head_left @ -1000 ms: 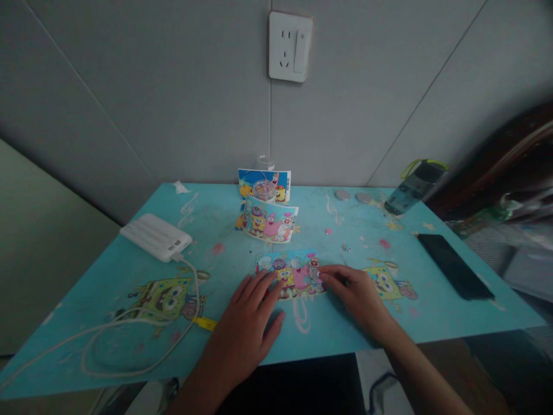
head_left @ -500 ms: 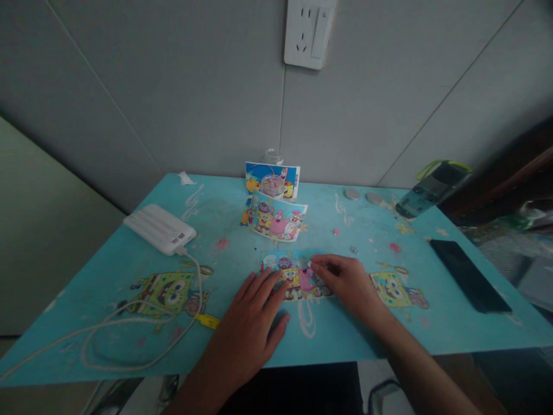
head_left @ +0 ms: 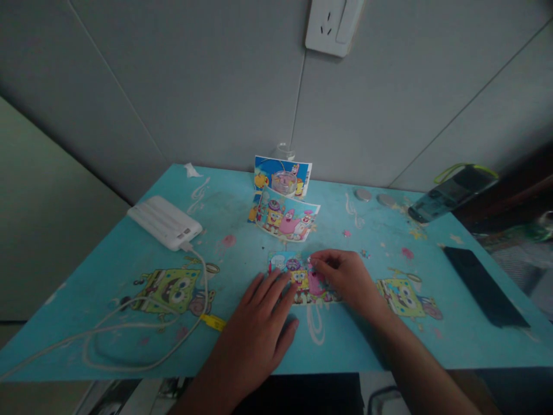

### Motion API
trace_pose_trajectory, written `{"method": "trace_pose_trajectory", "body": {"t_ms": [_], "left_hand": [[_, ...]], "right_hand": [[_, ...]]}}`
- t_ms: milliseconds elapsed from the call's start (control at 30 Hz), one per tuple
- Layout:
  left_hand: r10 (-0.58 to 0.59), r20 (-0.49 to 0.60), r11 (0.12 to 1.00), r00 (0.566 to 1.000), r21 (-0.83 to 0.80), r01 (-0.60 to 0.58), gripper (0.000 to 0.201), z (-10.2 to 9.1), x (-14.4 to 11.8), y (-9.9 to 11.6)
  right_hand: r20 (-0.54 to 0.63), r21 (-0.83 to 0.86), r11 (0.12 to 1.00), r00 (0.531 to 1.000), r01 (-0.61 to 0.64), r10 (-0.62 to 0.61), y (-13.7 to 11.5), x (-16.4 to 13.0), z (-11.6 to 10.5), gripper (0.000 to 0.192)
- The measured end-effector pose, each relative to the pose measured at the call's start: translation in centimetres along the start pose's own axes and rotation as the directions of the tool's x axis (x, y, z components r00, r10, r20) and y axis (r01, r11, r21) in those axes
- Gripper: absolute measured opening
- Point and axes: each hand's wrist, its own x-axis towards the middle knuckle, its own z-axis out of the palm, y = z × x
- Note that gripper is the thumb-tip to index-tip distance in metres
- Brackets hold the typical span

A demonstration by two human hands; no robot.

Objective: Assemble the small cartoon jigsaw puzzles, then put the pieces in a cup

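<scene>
A small cartoon jigsaw puzzle (head_left: 298, 276) lies flat on the blue printed table (head_left: 129, 253), near its front edge. My left hand (head_left: 259, 328) rests flat with spread fingers, its fingertips on the puzzle's left part. My right hand (head_left: 345, 276) lies over the puzzle's right side, with thumb and forefinger pinched at its upper middle. Whether a loose piece is between them cannot be told. Behind the puzzle stands a curled cartoon picture card (head_left: 287, 220).
A second cartoon card (head_left: 283, 176) and a small clear jar (head_left: 284, 182) stand by the wall. A white power bank (head_left: 165, 222) with a looping cable (head_left: 129, 328) lies left. A dark phone (head_left: 484, 285), a tipped bottle (head_left: 449, 193) and two grey discs (head_left: 375, 197) are right.
The view has drifted left and down, shifting everything rightward in the frame. My right hand has slid leftward over the puzzle to its upper middle. My left hand stays on the puzzle's left part.
</scene>
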Motion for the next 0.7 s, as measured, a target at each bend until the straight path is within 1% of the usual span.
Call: {"method": "trace_pose_trajectory", "body": {"t_ms": [233,533,700], "left_hand": [[0.006,0.011,1.0,1.0,0.008,-0.006,0.051,0.01,-0.03,-0.08],[0.003,0.008,1.0,1.0,0.003,-0.003,0.051,0.1,-0.02,-0.11],[0.012,0.004,1.0,1.0,0.026,-0.012,0.052,0.19,-0.07,-0.11]], "right_hand": [[-0.025,-0.01,1.0,1.0,-0.02,0.02,0.91,0.06,-0.02,0.024],[-0.073,0.006,0.998,0.996,-0.057,0.057,0.36,-0.5,-0.4,0.026],[-0.045,0.044,0.995,0.995,-0.091,0.093,0.7,-0.84,-0.64,0.029]]}}
